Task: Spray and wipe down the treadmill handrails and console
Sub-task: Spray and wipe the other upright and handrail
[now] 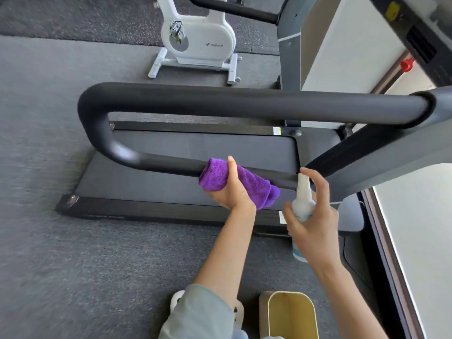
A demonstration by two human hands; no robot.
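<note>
Head-camera view, nearest first: a pale yellow open-topped bin (291, 314) stands on the grey carpet (73, 265) at the bottom edge, beside a grey-green sleeve (195, 311). Above it, the right hand (315, 216) curls round a white plastic spray bottle (303, 204), forefinger raised over the nozzle, which is just beside the lower handrail. The left hand (230, 189) grips a folded purple microfibre cloth (239, 183) wrapped against the black padded U-shaped treadmill handrail (171, 165), thumb laid over the top of the cloth. Under the rail lies the dark treadmill belt deck (195, 148). The rail bends round at the left and runs back along its thicker upper bar toward the grey console frame (391, 148) on the right. Farther off stands a white exercise bike (200, 37) on dark speckled matting.
</note>
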